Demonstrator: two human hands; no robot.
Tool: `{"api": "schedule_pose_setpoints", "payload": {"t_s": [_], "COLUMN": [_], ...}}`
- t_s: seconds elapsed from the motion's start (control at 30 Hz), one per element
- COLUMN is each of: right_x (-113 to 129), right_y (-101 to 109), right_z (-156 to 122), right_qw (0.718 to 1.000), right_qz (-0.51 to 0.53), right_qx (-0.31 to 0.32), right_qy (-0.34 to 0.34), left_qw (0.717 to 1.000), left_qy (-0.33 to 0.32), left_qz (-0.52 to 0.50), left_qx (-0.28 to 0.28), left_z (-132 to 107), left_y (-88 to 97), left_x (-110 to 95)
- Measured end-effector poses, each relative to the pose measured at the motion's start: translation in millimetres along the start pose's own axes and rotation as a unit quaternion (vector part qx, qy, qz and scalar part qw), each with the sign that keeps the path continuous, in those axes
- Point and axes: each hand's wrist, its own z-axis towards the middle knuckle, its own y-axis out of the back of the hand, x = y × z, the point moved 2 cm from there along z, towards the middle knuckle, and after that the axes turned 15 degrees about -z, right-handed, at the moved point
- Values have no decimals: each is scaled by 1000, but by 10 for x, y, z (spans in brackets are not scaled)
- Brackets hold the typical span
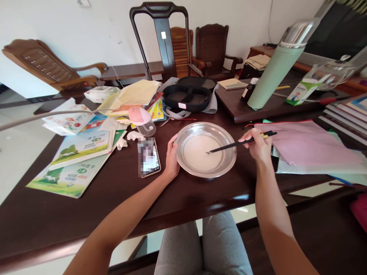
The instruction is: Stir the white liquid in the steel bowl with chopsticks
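A round steel dish stands on the dark wooden table, with a whitish layer covering its bottom. My left hand grips the dish at its left rim, the fingers along its outer side. In my right hand is a pair of black chopsticks with gold marks near the top. They slant down to the left, and their tips meet the whitish layer near the middle of the dish. Whether the tips pinch anything is too small to tell. A phone with a lit screen lies left of my left hand.
Books, crumpled tissues and a pink-topped container are on the left. Behind the dish sits an open black case. A tall green thermos stands back right, near a pink zip pouch.
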Motion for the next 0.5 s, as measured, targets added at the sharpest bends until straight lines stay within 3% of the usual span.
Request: {"api": "schedule_pose_setpoints", "payload": {"t_s": [0.13, 0.2, 0.4, 0.5], "right_x": [11, 5, -15, -3], "right_y": [-94, -119, -9, -15], "right_z": [-69, -83, 3, -12], "right_qw": [993, 990, 1000, 999], "right_qz": [4, -12, -9, 20], "right_qx": [115, 136, -1, 26], "right_qy": [-30, -33, -20, -21], "left_qw": [1000, 1000, 1000, 1000], "left_qy": [3, 0, 5, 4], "left_qz": [-5, -8, -8, -8], "left_qx": [-2, -6, -12, -12], "left_z": [-4, -4, -3, -7], "left_y": [0, 0, -4, -5], "left_x": [2, 7, 9, 4]}}
